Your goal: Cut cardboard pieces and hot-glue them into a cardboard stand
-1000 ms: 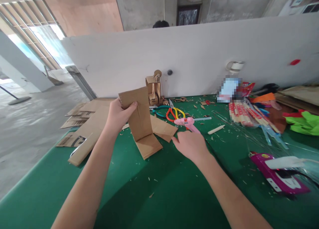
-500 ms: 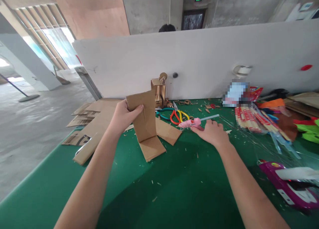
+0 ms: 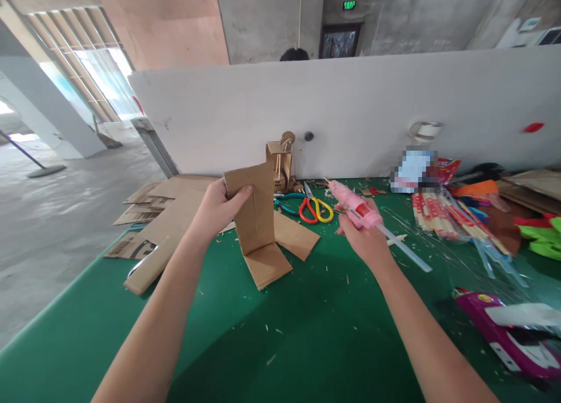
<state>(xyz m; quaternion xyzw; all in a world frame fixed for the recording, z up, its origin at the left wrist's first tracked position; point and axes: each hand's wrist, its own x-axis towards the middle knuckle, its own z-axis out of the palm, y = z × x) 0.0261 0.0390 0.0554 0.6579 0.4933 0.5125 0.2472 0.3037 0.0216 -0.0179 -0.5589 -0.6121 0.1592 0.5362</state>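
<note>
My left hand [image 3: 221,207] pinches the upper left edge of a folded cardboard piece [image 3: 258,216], thumb on its front face. The piece's tall panel stands upright and its lower flap bends toward me near the green table. To the right, my right hand [image 3: 362,230] is wrapped round a pink glue gun [image 3: 353,204], its nozzle pointing up and to the left. A clear glue stick [image 3: 405,248] sticks out of the gun's rear. Behind the folded piece, a flat cardboard strip [image 3: 295,235] lies on the table.
Red-and-yellow scissors [image 3: 316,207] and teal-handled pliers [image 3: 287,204] lie near a small cardboard structure [image 3: 279,166]. Cardboard sheets [image 3: 175,207] are at left. Packaged sticks [image 3: 433,213] and a magenta device [image 3: 504,333] lie at right. A white partition [image 3: 359,111] stands behind; a person's hair shows above it.
My right hand has turned the glue gun from nearly level to nozzle-up, and the gun has come clear of the tabletop. My left hand and the folded cardboard are almost unmoved.
</note>
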